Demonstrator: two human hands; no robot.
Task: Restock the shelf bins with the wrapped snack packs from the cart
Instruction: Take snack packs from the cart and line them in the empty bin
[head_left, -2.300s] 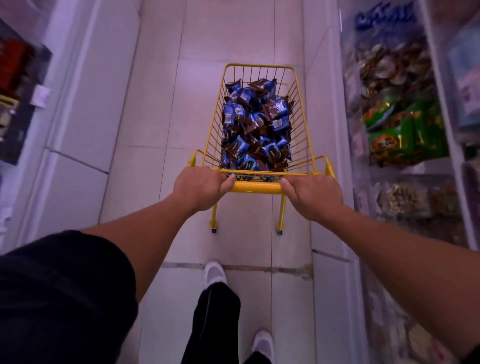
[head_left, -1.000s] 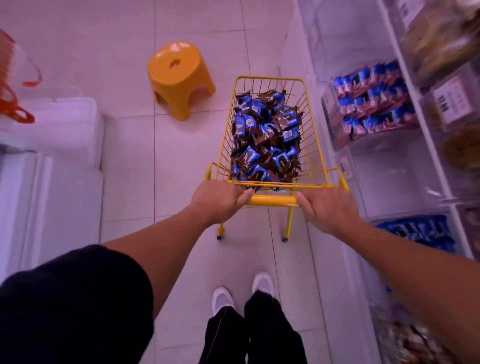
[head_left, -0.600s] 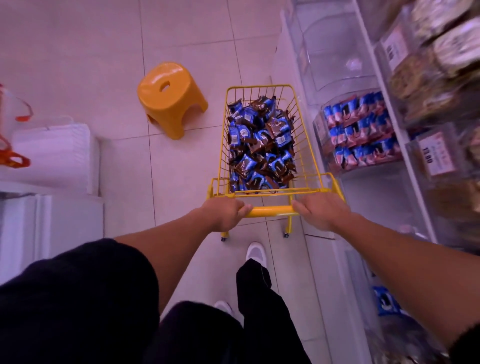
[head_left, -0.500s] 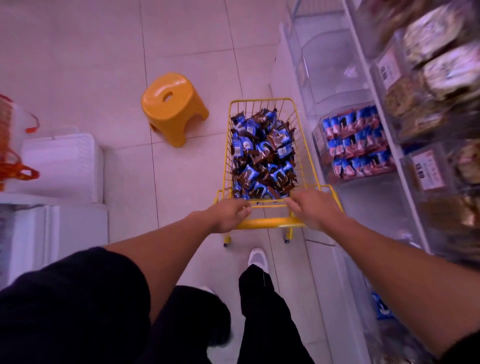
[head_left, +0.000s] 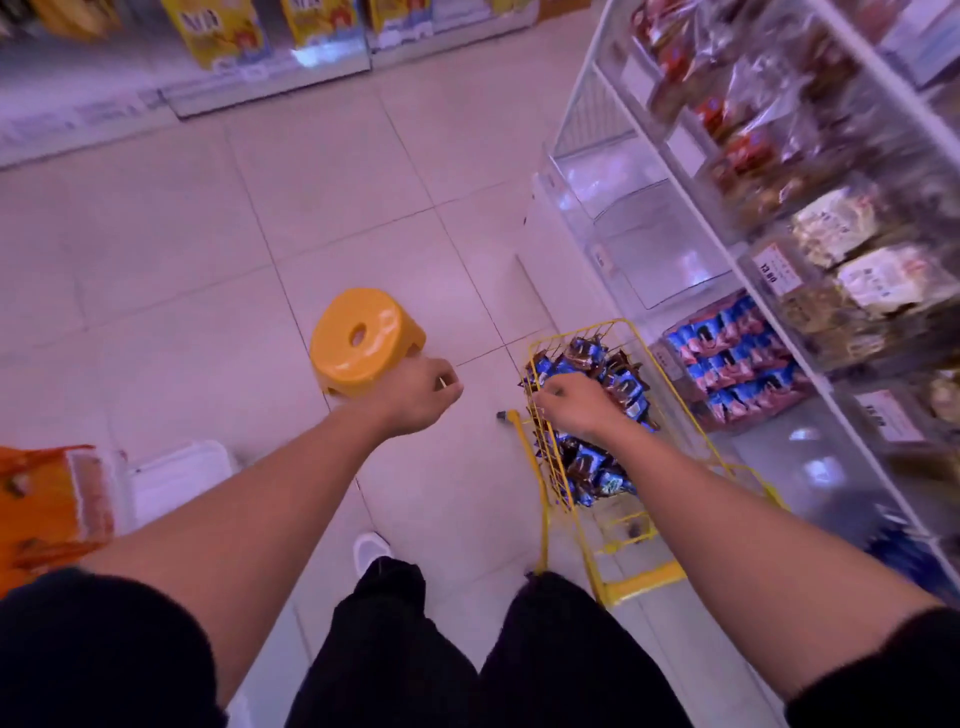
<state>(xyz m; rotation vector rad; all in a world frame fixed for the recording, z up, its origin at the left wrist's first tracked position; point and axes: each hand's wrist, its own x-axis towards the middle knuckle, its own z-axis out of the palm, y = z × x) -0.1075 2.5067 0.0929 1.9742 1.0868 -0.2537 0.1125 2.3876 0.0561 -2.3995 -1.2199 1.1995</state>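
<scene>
**One cart of snack packs beside the shelf, two hands off the handle**

Nearest to the camera there are two legs in black trousers and one white shoe (head_left: 370, 552) on the tiled floor (head_left: 208, 260). At the left edge stands one orange bag (head_left: 49, 512), and just beside it one white crate (head_left: 176, 480).

Two bare forearms reach forward. The right hand (head_left: 574, 400) lies on the heap of snack packs (head_left: 597, 405) inside the one yellow wire cart (head_left: 550, 467), near the cart's far left rim; its fingers are curled down among the wrappers, but I cannot tell if they hold a pack. The packs are blue and brown and too many to count. The left hand (head_left: 418, 395) hangs in the air above the floor, apart from the cart, with fingers curled in and nothing visible inside them.

Just beyond the left hand stands one yellow stool (head_left: 363, 338) with one round hole in its seat.

On the right is the shelf (head_left: 737, 244). One bin (head_left: 737, 358) beside the cart carries blue and pink packs in about three rows. Farther along is one clear bin (head_left: 654, 234) with no packs visible in it. Above them lie blurred bags of other snacks.
</scene>
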